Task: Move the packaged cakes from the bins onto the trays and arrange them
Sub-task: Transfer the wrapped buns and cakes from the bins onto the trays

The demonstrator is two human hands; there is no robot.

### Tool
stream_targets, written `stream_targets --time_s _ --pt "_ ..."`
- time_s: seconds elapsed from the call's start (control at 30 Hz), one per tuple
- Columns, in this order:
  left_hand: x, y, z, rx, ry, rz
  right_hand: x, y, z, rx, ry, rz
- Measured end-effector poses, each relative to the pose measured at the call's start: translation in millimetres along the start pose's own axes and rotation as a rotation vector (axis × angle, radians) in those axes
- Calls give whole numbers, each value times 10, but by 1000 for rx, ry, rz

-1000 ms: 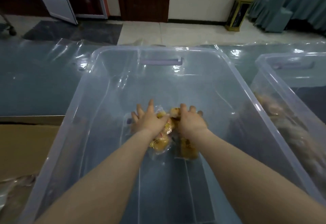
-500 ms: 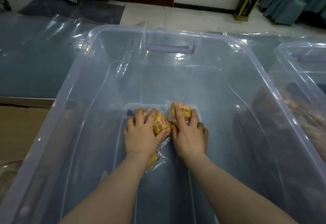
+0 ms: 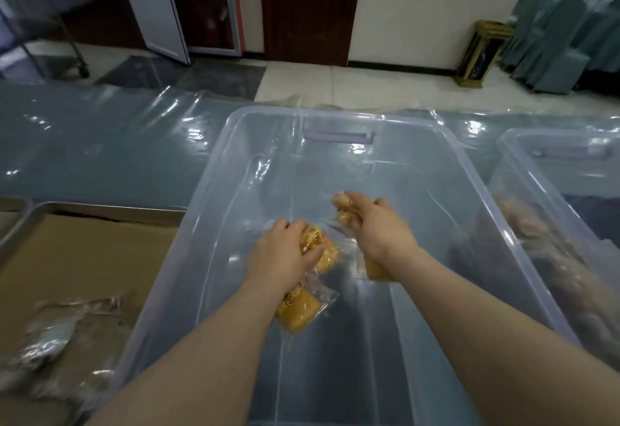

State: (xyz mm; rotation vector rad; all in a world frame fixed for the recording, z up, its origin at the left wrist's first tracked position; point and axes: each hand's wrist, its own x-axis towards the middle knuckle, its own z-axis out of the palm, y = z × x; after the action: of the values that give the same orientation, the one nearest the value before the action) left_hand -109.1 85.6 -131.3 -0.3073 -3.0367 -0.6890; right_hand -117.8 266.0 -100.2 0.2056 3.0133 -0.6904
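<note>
Both hands are inside the large clear plastic bin (image 3: 214,190). My left hand (image 3: 281,258) grips yellow packaged cakes (image 3: 318,247), and another wrapped cake (image 3: 300,311) hangs below its wrist. My right hand (image 3: 379,227) grips more packaged cakes (image 3: 342,205), one sticking out past the fingers and another (image 3: 375,269) showing under the wrist. The hands are raised above the bin's floor, a short gap apart. A metal tray (image 3: 100,209) lined with brown paper lies left of the bin.
A second clear bin (image 3: 513,143) with brownish packaged goods stands at the right. Blurred clear wrappers (image 3: 60,335) lie on the lined tray at lower left. Shiny plastic sheeting (image 3: 100,143) covers the table behind. Beyond it are floor, a door and a gold waste bin (image 3: 479,53).
The hands closed round the cakes that lay on the bin's floor and lifted them; the right hand moved up and to the right. The view swung left, showing the tray.
</note>
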Motion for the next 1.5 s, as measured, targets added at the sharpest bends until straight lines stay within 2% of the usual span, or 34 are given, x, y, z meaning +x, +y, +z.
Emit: stream_targets --time_s 0.1,0.33,0.43,0.53,0.63,0.87,1.03,1.17,1.37,1.5 --pt "-50 162 -440 12 89 98 -89 -215 -355 30 47 -77" --pt "-379 401 -1574 50 351 352 -607 -784 -1094 371 315 -233" --pt "-635 321 -2058 47 463 384 -927 -1100 -1244 482 363 -307" --pt "-943 112 -2402 72 529 361 -1235 -1412 -1240 511 343 -370" --pt "-1399 -223 -2581 -7 586 325 -1553 -1806 -1132 583 312 -445" --pt "-2647 -1646 -2751 -43 709 143 -2241 -3052 -177 666 246 -605" --pt "-3517 -3023 -3098 -74 748 -93 -2651 -4193 833 725 82 -631" --pt "-4144 -3956 -3360 -101 827 -197 -3039 -5159 1623 757 -15 -659" --pt "-4633 -4938 -3695 -87 873 -318 -3414 -6248 2378 706 -208 -720" --pt "-4646 -5462 -3672 -199 888 -446 -3288 -6600 2625 637 -220 -729"
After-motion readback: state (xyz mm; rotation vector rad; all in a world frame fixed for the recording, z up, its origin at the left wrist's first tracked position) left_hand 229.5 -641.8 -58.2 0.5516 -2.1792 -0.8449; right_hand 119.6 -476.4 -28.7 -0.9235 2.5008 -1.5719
